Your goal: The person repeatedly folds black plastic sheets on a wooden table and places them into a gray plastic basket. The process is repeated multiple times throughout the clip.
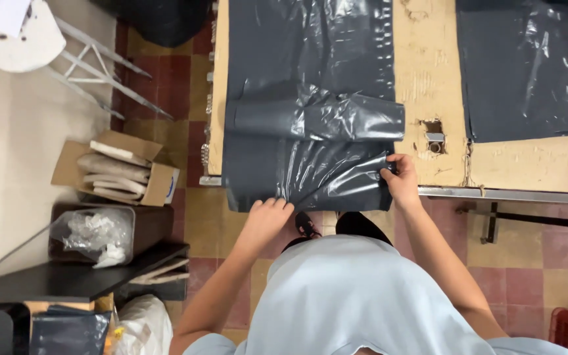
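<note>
At the near edge of the desk [428,79], a dark grey plastic bag [310,174] lies flat with its top part rolled. The left hand [267,217] has its grip closed on the bag's lower edge. The right hand [401,179] pinches the bag's right corner. Another grey plastic sheet [527,66] lies further right.

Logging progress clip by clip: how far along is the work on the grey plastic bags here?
Seemingly done: a filled grey bag lies folded on the flat grey stack. In hand: the left hand and right hand pinch the near edge of the top grey bag. Left: another flat pile lies untouched at right.
</note>
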